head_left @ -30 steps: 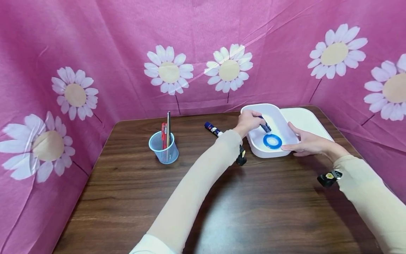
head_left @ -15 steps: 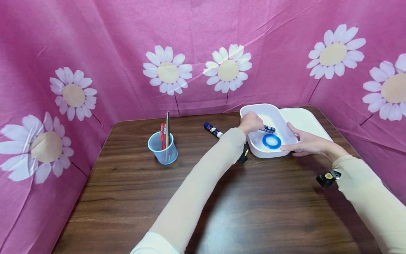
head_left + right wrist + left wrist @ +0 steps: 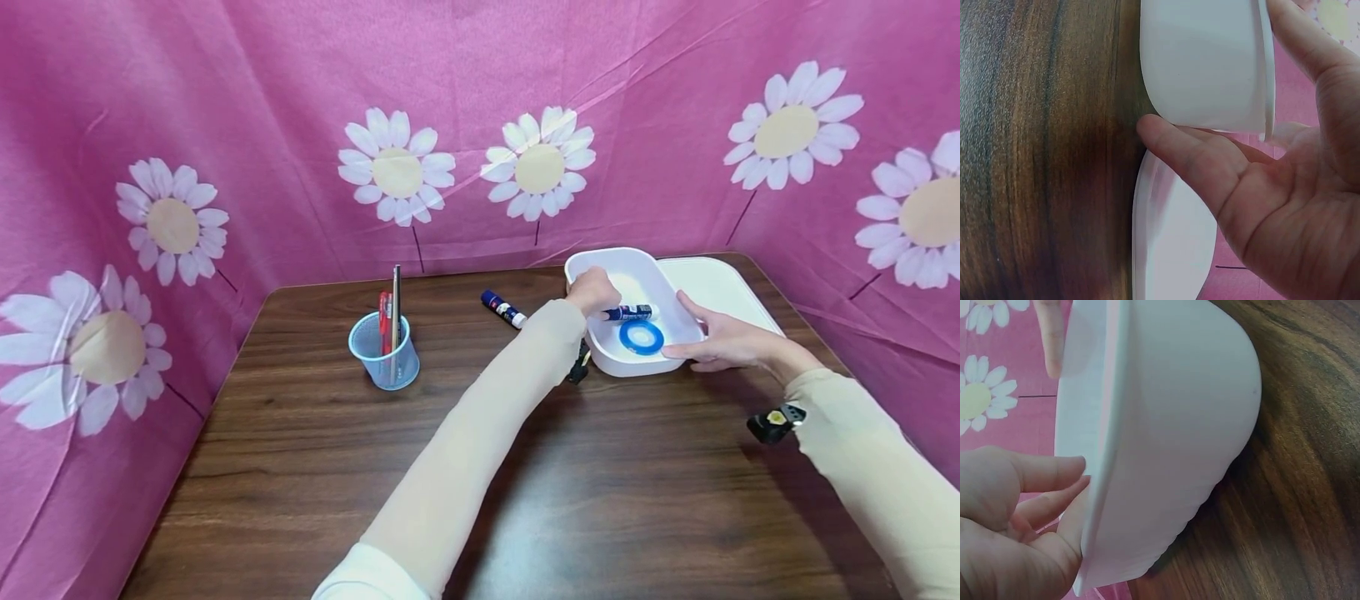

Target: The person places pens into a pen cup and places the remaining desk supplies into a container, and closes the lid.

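A white box [image 3: 684, 302] with rounded corners stands at the back right of the table. My left hand [image 3: 594, 290] reaches over its left rim, pinching one end of a dark blue marker [image 3: 632, 312] low inside. In the left wrist view, the left hand's thumb and fingers [image 3: 1054, 474] converge behind the rim; the marker is hidden there. A roll of blue tape [image 3: 642, 337] lies in the box beside the marker. My right hand [image 3: 723, 336] holds the box's near right corner, thumb at the rim and fingers [image 3: 1191, 153] against the outer wall.
A white lid [image 3: 716, 283] lies right of the box, partly beneath my right hand. Left of the box lies another blue marker [image 3: 501, 308], partly hidden by my left sleeve. A light blue mesh cup [image 3: 397, 367] with pens stands further left on the wooden table [image 3: 300, 467].
The marker in my left hand has gone down into the box and turned from steeply tilted to lying crosswise above the tape. My right hand has kept its place at the box.
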{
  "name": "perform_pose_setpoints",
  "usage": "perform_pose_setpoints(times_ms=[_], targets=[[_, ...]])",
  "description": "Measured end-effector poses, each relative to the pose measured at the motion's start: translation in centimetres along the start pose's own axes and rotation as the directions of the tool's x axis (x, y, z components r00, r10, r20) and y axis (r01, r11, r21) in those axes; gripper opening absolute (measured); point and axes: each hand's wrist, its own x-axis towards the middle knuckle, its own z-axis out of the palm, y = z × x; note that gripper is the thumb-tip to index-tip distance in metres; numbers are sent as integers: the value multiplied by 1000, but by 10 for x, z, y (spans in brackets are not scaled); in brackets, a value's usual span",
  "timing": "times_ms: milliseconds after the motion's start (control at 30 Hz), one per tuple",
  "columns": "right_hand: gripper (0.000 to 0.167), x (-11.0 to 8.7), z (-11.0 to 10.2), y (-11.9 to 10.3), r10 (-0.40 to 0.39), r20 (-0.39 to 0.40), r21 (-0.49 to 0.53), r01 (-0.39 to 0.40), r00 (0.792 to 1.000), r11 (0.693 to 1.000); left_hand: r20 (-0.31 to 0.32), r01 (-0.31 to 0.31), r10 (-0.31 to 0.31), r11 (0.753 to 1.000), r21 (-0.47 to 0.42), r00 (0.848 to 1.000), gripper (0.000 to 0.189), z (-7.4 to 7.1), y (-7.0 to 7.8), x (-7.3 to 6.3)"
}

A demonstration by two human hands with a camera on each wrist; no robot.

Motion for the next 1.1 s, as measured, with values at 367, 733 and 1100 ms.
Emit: perform_pose_setpoints(times_ms=[367,733,1100], targets=[[114,1,3,-4,-5,8,13,4,1000,1000,93,43,-12,938,-345,996,21,-7,-10,-3],[116,2,0,-4,24,29,17,-24,999,1000,274,41,166,786,-617,947,44,-34,-26,-8],[116,2,0,-4,24,25,-12,-24,999,1000,205,-32,240,719,-694,949,40,-89,-72,-14]])
